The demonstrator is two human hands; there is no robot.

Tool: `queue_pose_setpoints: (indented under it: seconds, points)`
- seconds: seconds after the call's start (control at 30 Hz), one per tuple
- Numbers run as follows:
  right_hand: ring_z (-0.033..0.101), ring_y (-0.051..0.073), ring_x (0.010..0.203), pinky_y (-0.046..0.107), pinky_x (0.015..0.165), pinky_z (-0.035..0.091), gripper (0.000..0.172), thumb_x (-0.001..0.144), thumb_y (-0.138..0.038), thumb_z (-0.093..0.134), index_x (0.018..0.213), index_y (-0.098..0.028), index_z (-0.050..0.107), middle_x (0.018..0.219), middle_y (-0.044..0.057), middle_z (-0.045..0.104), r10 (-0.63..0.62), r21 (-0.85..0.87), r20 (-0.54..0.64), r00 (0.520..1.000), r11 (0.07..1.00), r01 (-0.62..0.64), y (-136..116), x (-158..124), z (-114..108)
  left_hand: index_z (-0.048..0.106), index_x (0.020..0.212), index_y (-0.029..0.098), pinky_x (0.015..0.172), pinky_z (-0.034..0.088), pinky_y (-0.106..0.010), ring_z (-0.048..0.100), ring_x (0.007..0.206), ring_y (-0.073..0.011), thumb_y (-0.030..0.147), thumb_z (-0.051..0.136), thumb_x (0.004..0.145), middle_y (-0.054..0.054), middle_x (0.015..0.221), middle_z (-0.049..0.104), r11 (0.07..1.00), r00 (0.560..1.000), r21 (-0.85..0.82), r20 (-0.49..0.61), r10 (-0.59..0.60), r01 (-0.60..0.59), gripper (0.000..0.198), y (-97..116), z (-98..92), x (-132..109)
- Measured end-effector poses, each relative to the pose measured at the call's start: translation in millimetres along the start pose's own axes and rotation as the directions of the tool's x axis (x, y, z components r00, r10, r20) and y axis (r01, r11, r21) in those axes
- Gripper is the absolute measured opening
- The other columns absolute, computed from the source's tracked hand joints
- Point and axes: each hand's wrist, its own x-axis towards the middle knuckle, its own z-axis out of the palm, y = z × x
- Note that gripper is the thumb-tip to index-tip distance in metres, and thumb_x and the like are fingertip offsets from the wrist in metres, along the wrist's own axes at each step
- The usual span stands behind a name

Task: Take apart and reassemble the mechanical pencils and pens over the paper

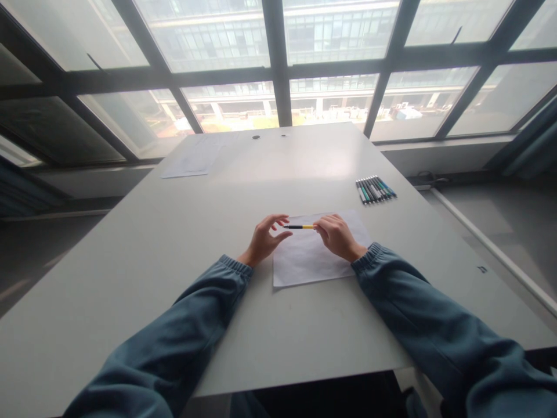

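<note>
A black and yellow pen [300, 227] is held level above a sheet of white paper [311, 261]. Its yellow end sits in the closed fingers of my right hand [336, 235]. The black tip points left, toward my left hand [263, 237]. That hand has its thumb and fingers apart around the tip, and I see a gap between them. The paper lies flat on the white table, under and between both hands.
Several pens [376, 190] lie side by side in a row at the right of the white table [130, 278]. More paper sheets [191, 158] rest at the far left. Large windows [226, 35] stand behind the far edge.
</note>
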Motion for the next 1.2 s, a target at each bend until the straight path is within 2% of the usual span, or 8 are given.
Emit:
queue_pose_setpoints:
  seconds: [0.1, 0.17, 0.27, 0.5, 0.8, 0.93, 1.1, 1.2]
  points:
    - [0.059, 0.02, 0.075, 0.032, 0.08, 0.039, 0.03, 0.103, -0.023, 0.047, 0.08, -0.019, 0.064, 0.076, 0.005, 0.068, -0.001, -0.002, 0.005, 1.0, 1.0, 0.001, -0.4, 0.2, -0.1, 0.069, 0.088, 0.017, 0.067, 0.047, -0.028, 0.064, 0.075, -0.0167, 0.057, 0.058, 0.095, -0.005, 0.082, 0.071, 0.998, 0.997, 0.025, 0.037, -0.063, 0.062, 0.041, -1.2, -0.5, -0.4]
    - [0.059, 0.02, 0.075, 0.032, 0.08, 0.039, 0.03, 0.103, -0.023, 0.047, 0.08, -0.019, 0.064, 0.076, 0.005, 0.068, -0.008, 0.0, 0.006, 1.0, 1.0, 0.008, -0.5, 0.2, -0.1, 0.062, 0.068, 0.017, 0.063, 0.043, -0.027, 0.059, 0.063, -0.0144, 0.058, 0.041, 0.101, -0.002, 0.066, 0.063, 0.995, 0.993, 0.034, 0.073, -0.093, 0.09, 0.057, -1.6, -1.1, -1.4]
    - [0.059, 0.02, 0.076, 0.033, 0.08, 0.039, 0.03, 0.104, -0.024, 0.047, 0.08, -0.019, 0.065, 0.077, 0.006, 0.068, -0.02, 0.003, 0.003, 1.0, 1.0, 0.02, -0.6, 0.2, -0.2, 0.055, 0.056, 0.017, 0.06, 0.039, -0.027, 0.052, 0.054, -0.0124, 0.056, 0.037, 0.103, 0.0, 0.055, 0.054, 0.993, 0.987, 0.037, 0.11, -0.117, 0.114, 0.064, -0.8, -1.8, -2.5]
    - [0.059, 0.02, 0.075, 0.033, 0.08, 0.039, 0.03, 0.104, -0.024, 0.046, 0.081, -0.018, 0.065, 0.077, 0.006, 0.068, -0.022, -0.001, 0.007, 1.0, 1.0, 0.022, -0.6, -0.1, -0.6, 0.061, 0.062, 0.017, 0.066, 0.044, -0.027, 0.059, 0.061, -0.0138, 0.047, 0.052, 0.1, -0.001, 0.061, 0.063, 0.998, 0.997, 0.046, 0.061, -0.047, 0.044, 0.049, 2.1, -2.4, -1.6]
    - [0.058, 0.02, 0.074, 0.033, 0.079, 0.039, 0.03, 0.104, -0.023, 0.046, 0.08, -0.018, 0.065, 0.075, 0.005, 0.067, -0.009, -0.013, -0.005, 1.0, 1.0, 0.009, 1.5, 0.0, -0.4, 0.075, 0.092, 0.019, 0.072, 0.054, -0.03, 0.067, 0.075, -0.0172, 0.042, 0.07, 0.09, -0.005, 0.086, 0.076, 0.999, 1.0, 0.027, -0.013, -0.019, 0.019, 0.023, 0.8, 0.8, -2.2]
    - [0.059, 0.019, 0.074, 0.033, 0.08, 0.04, 0.03, 0.103, -0.023, 0.047, 0.08, -0.018, 0.065, 0.076, 0.005, 0.067, -0.008, -0.02, -0.003, 1.0, 1.0, 0.008, 1.1, 0.2, -0.1, 0.071, 0.095, 0.019, 0.073, 0.053, -0.03, 0.067, 0.081, -0.0179, 0.05, 0.072, 0.086, -0.006, 0.091, 0.075, 0.999, 1.0, 0.029, -0.001, -0.024, 0.024, 0.033, 1.5, 0.0, -0.6]
    - [0.059, 0.02, 0.075, 0.033, 0.081, 0.04, 0.03, 0.104, -0.024, 0.046, 0.081, -0.019, 0.065, 0.077, 0.005, 0.068, -0.017, -0.021, -0.001, 1.0, 1.0, 0.016, -0.1, 0.7, -0.2, 0.057, 0.062, 0.017, 0.059, 0.042, -0.026, 0.053, 0.055, -0.0129, 0.059, 0.036, 0.102, 0.0, 0.057, 0.057, 0.99, 0.983, 0.065, 0.121, -0.135, 0.128, 0.062, -1.7, -0.8, -1.1]
    - [0.06, 0.02, 0.078, 0.033, 0.082, 0.04, 0.029, 0.104, -0.025, 0.047, 0.082, -0.019, 0.065, 0.08, 0.006, 0.07, -0.039, -0.016, 0.002, 0.999, 0.999, 0.039, -0.1, 0.8, -0.3, 0.056, 0.059, 0.017, 0.06, 0.041, -0.026, 0.053, 0.056, -0.013, 0.059, 0.04, 0.101, 0.0, 0.056, 0.056, 0.99, 0.978, 0.071, 0.158, -0.134, 0.125, 0.061, -1.2, -1.5, -1.6]
